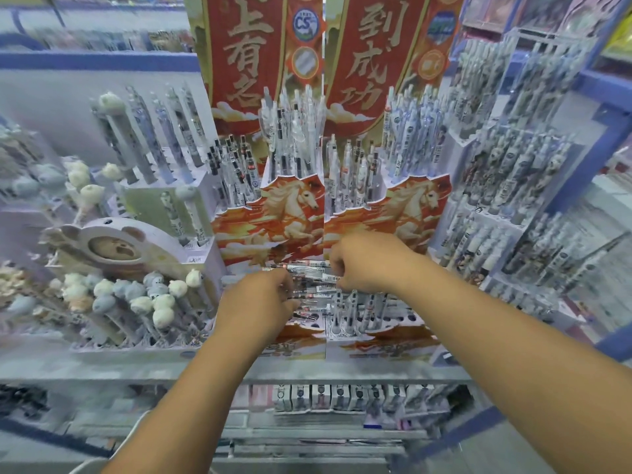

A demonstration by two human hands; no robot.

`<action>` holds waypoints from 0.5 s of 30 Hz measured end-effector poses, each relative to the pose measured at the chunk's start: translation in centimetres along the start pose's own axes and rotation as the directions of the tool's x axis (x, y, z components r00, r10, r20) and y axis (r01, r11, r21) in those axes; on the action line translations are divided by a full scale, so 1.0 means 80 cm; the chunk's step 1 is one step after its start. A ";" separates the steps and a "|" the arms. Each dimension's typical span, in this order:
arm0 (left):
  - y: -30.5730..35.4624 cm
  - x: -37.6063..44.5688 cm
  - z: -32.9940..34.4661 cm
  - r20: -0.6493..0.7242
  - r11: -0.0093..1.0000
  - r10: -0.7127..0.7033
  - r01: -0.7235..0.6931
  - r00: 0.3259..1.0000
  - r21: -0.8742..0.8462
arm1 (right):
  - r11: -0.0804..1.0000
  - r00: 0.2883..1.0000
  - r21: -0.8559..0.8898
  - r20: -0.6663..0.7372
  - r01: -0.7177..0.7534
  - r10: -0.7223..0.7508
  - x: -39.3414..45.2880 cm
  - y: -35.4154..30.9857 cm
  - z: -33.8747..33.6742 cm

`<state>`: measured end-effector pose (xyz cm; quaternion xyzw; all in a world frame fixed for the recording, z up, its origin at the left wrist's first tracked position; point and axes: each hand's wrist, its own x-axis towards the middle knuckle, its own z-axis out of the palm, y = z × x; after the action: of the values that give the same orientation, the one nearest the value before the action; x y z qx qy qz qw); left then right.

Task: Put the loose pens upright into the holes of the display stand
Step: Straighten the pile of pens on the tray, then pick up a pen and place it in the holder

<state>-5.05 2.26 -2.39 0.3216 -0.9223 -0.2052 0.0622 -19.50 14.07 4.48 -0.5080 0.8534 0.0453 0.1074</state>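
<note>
A bundle of loose clear pens with red and black markings lies sideways between my two hands, over the front tier of the red horse-printed display stand. My left hand grips the bundle's left end. Fingers of my right hand are curled around its right end. The front tier's row of holes shows several open holes to the right, and a few pens stand upright in it. The stand's upper tiers hold many upright pens.
A lilac stand with plush-topped pens sits at the left, and tiered racks of patterned pens crowd the right. Tall red banners rise behind. Boxed stock lines the shelf below the ledge.
</note>
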 end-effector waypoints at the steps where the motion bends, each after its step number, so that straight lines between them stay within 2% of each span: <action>1: -0.002 0.002 0.001 0.019 0.999 -0.010 0.011 1.000 -0.036 | 0.999 1.000 0.034 0.002 -0.002 0.002 -0.002 0.002 0.000; 6: -0.004 0.009 0.005 0.076 0.989 -0.077 0.086 0.994 -0.120 | 0.939 0.990 0.344 -0.136 0.002 0.048 -0.028 0.016 -0.002; 9: -0.003 0.011 0.002 0.121 0.996 -0.021 0.031 0.992 -0.086 | 0.799 0.955 0.599 -0.261 0.046 0.141 -0.066 0.026 0.003; 11: -0.005 0.008 -0.002 0.118 0.994 0.045 -0.033 0.992 -0.106 | 0.702 0.924 0.707 -0.320 0.086 0.210 -0.092 0.032 0.009; 15: 0.000 -0.006 -0.019 -0.025 0.966 0.125 -0.128 0.992 -0.226 | 0.532 0.866 0.839 -0.346 0.115 0.360 -0.129 0.041 0.024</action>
<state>-4.28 2.05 -1.05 0.2540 -0.9110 -0.3033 0.1166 -17.36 24.87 4.85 -0.3239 0.8016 -0.4884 0.1182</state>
